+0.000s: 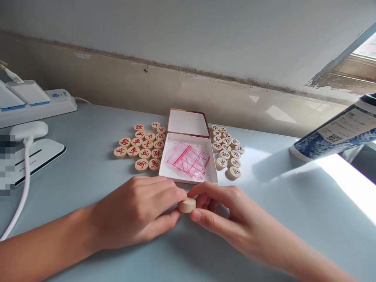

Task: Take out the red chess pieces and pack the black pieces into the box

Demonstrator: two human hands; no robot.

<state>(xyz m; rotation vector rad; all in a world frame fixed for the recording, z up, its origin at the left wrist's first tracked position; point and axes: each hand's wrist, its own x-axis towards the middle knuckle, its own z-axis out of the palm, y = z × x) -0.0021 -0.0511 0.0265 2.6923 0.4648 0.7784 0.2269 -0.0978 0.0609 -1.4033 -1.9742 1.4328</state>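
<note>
Between my two hands, in front of the box, is a blank-topped wooden Chinese chess piece [187, 206]. My left hand [138, 207] is closed on its left side, with the fingers over the thumb. From the right, the thumb and forefinger of my right hand [232, 215] pinch it. Just beyond lies an open white box [163, 158], its lid [188, 122] tipped back. A folded clear sheet with pink lines [189, 159] rests inside it. Several red-marked pieces [137, 142] are grouped left of the box, and several dark-marked pieces [226, 147] to its right.
On the left stand a white power strip [58, 102] with plugs, a white charger [29, 130] with a cable, and a flat white device [44, 154]. A blue-and-white cylinder [331, 127] leans at the right. The wall [188, 51] runs behind the table.
</note>
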